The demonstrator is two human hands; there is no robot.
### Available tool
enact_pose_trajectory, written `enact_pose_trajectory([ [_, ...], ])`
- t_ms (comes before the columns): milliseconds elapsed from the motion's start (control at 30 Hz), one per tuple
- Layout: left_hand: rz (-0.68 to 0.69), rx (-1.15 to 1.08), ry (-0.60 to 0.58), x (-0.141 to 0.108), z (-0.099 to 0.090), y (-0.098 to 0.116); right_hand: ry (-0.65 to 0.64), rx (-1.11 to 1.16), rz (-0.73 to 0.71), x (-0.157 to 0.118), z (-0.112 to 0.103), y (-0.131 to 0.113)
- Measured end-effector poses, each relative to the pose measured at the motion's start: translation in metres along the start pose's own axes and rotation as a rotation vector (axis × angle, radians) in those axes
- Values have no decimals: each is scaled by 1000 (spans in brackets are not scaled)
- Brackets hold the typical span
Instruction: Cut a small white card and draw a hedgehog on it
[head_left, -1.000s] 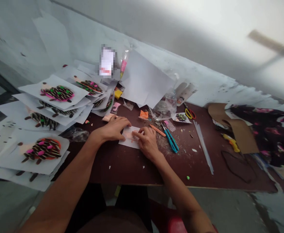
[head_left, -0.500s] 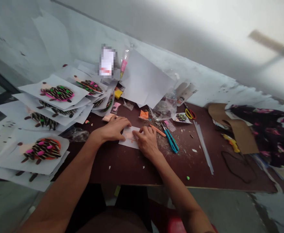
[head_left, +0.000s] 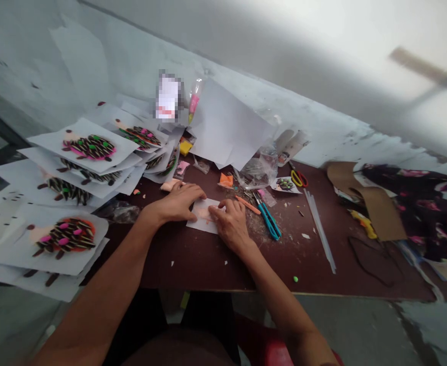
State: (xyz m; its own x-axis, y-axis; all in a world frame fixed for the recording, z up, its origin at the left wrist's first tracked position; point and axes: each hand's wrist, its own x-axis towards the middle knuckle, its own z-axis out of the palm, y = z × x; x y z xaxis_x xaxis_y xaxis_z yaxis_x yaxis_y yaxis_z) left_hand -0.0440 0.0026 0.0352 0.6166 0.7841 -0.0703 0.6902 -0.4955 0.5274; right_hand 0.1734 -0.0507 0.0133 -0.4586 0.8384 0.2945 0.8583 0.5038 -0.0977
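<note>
On the dark brown table (head_left: 192,264), decorated paper sheets (head_left: 66,173) pile over the left edge and could slide off if knocked. Mid-table, the left hand (head_left: 177,202) lies with its fingers spread just beside a small white paper (head_left: 204,216), while the right hand (head_left: 231,223) presses it flat, fingers unpinched. A blurred label (head_left: 168,96) shows no readable writing.

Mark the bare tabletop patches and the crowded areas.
Bare tabletop lies in front of the left hand and right hand, by the front edge, and right of the plastic strip. Crowded: the decorated paper sheets at left.
</note>
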Motion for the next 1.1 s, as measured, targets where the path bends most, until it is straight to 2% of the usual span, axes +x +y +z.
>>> enact_pose_trajectory([
  [167,9,-5,5,1,1,-1,102,58,90,-3,1,9],
  [467,0,5,-8,1,0,-1,-41,-19,11,-1,-3,-1],
  [633,-8,4,-14,1,0,0,-47,29,6,0,-2,1],
  [833,2,6,9,0,0,0,-12,141,97,4,0,3],
  [1100,-4,5,-1,1,1,0,-76,74,24,5,-3,1],
])
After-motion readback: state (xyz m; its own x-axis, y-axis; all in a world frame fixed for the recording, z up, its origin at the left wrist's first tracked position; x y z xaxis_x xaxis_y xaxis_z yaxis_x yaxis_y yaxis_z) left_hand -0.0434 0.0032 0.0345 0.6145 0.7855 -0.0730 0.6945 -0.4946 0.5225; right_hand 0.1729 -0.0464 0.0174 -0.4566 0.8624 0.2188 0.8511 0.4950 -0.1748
